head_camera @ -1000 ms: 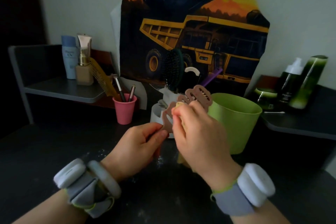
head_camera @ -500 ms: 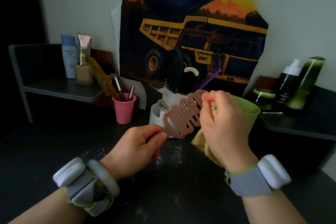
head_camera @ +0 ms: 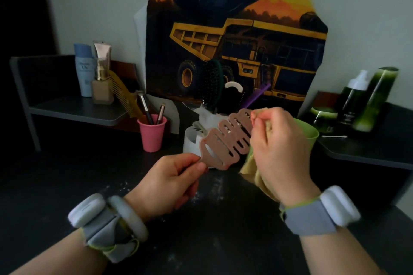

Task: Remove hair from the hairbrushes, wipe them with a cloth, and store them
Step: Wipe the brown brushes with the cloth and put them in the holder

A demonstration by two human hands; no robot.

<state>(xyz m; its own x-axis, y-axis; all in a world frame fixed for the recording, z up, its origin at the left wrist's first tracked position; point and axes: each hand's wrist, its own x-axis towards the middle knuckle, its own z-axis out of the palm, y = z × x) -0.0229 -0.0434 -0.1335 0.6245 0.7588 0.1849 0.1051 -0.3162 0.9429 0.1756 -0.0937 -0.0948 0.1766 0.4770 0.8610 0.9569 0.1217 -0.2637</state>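
A brown vented hairbrush (head_camera: 225, 140) is held up over the dark table, its back toward me. My left hand (head_camera: 169, 183) grips its handle, thumb and fingers curled round it. My right hand (head_camera: 277, 152) pinches a yellow cloth (head_camera: 250, 171) against the brush's far end; most of the cloth is hidden behind the hand. Behind them a white holder (head_camera: 190, 140) carries a dark green paddle brush (head_camera: 212, 82), a black brush with a white top (head_camera: 232, 96) and a purple comb (head_camera: 257, 95).
A green cup (head_camera: 310, 134) stands just right of my right hand. A pink cup (head_camera: 153, 134) with makeup brushes sits left of the holder. A left shelf (head_camera: 73, 111) bears tubes and a yellow comb (head_camera: 124, 96); green bottles (head_camera: 371, 100) stand on the right shelf.
My right hand with the cloth slid from the brush's lower part up to its far end, uncovering the vented back. The left hand kept its hold on the handle.
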